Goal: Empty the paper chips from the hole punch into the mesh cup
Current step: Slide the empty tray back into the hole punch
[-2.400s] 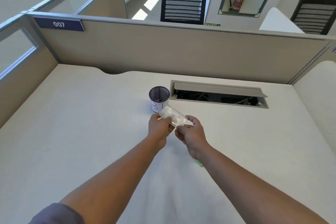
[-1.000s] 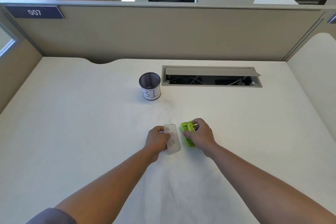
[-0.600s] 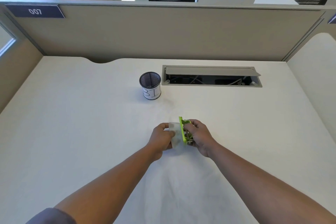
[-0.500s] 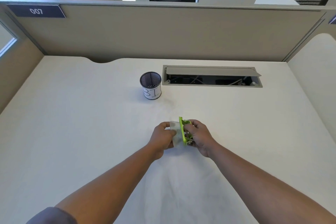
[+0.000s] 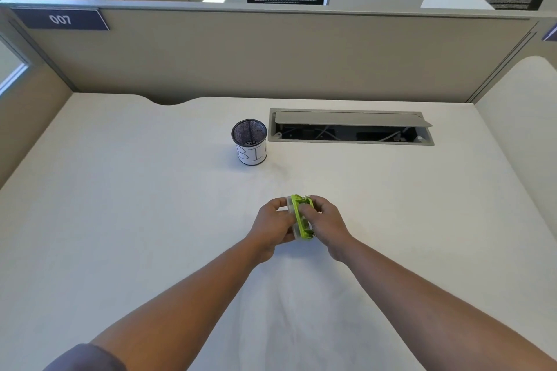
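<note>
The green hole punch (image 5: pixel 302 218) stands on edge between both hands at the middle of the desk. Its clear chip tray (image 5: pixel 290 205) is pressed flat against the punch's left side. My left hand (image 5: pixel 274 223) grips the tray side and my right hand (image 5: pixel 327 221) grips the green body. The black mesh cup (image 5: pixel 249 141), with a white paper label on its lower half, stands upright farther back and to the left, well apart from my hands. Small dark bits lie at its bottom.
An open cable hatch (image 5: pixel 351 127) with a raised grey lid is set into the desk behind my hands, right of the cup. Beige partition walls (image 5: pixel 271 54) close the desk at the back and left. A second desk surface (image 5: pixel 524 117) curves in at the right.
The clear tray was held near the cup, then brought back toward me. My right hand picked up the green punch, turned it on edge, and the tray now sits pressed against it.
</note>
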Demonstrator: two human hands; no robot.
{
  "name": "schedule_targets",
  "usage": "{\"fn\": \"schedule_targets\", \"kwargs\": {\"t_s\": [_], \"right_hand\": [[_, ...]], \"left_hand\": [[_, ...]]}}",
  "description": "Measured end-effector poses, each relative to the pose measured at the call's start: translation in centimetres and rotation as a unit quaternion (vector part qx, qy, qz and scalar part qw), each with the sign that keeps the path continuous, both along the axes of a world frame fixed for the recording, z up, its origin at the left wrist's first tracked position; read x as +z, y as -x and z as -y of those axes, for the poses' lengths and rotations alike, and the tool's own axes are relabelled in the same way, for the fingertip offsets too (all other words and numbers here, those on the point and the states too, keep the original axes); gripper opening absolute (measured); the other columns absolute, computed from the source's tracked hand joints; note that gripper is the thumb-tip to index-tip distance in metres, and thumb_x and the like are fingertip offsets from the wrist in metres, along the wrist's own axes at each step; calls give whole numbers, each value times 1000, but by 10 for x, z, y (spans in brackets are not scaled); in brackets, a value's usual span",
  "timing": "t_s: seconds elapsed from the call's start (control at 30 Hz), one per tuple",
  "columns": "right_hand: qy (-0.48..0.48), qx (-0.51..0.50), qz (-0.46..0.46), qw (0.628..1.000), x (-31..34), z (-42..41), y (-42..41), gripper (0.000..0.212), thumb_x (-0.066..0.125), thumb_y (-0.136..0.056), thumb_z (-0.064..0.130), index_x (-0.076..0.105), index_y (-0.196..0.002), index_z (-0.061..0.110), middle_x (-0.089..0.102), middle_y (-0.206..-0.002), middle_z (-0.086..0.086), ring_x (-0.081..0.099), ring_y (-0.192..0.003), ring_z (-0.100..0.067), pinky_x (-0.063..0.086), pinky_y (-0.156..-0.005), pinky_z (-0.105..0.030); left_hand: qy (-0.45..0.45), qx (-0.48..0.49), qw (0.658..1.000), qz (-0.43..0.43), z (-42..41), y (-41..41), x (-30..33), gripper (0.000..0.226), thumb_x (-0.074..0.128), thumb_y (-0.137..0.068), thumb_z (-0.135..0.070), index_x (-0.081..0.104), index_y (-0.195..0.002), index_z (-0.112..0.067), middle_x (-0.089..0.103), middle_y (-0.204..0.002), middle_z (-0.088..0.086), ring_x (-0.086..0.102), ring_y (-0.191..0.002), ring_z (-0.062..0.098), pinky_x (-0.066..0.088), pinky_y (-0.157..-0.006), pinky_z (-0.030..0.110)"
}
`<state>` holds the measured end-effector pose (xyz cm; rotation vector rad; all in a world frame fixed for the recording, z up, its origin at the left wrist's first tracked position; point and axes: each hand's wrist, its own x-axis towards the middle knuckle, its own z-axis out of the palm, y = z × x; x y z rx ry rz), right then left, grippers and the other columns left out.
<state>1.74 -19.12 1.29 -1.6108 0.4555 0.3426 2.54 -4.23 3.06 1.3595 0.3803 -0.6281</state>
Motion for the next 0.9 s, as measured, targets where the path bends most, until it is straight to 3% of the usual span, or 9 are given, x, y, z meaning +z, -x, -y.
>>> {"fn": "schedule_targets", "kwargs": {"t_s": [0.37, 0.53, 0.73, 0.9], "right_hand": [[35, 4, 4, 999, -1, -3, -2, 41, 66, -78, 42, 63, -117, 30, 69, -97, -4, 68, -85, -21, 59, -74, -39], [52, 6, 11, 999, -1, -3, -1, 40, 68, -75, 46, 64, -113, 34, 70, -98, -4, 69, -88, -21, 59, -76, -39], [57, 15, 22, 998, 6, -6, 1, 50, 70, -74, 51, 60, -120, 35, 65, -109, -1, 68, -99, -21, 57, -73, -32], [-25, 40, 7, 999, 9, 0, 3, 65, 72, -75, 41, 56, -137, 31, 62, -124, -8, 67, -103, -22, 58, -74, -31]], "left_hand": [[50, -32, 998, -3, -4, 0, 4, 49, 72, -78, -1, 62, -125, -13, 80, -104, 13, 78, -89, 26, 63, -81, 39], [15, -22, 1000, 8, 1, 3, 2, 41, 65, -89, 5, 60, -126, -13, 81, -103, 11, 78, -95, 26, 64, -77, 37], [-20, -3, 1000, 13, 5, 1, 2, 43, 54, -88, 13, 61, -122, -12, 81, -96, 9, 78, -85, 21, 63, -66, 32], [-9, 19, 1000, 14, 3, -2, 0, 41, 59, -89, 11, 61, -118, -18, 82, -94, 3, 79, -85, 21, 63, -64, 32]]}}
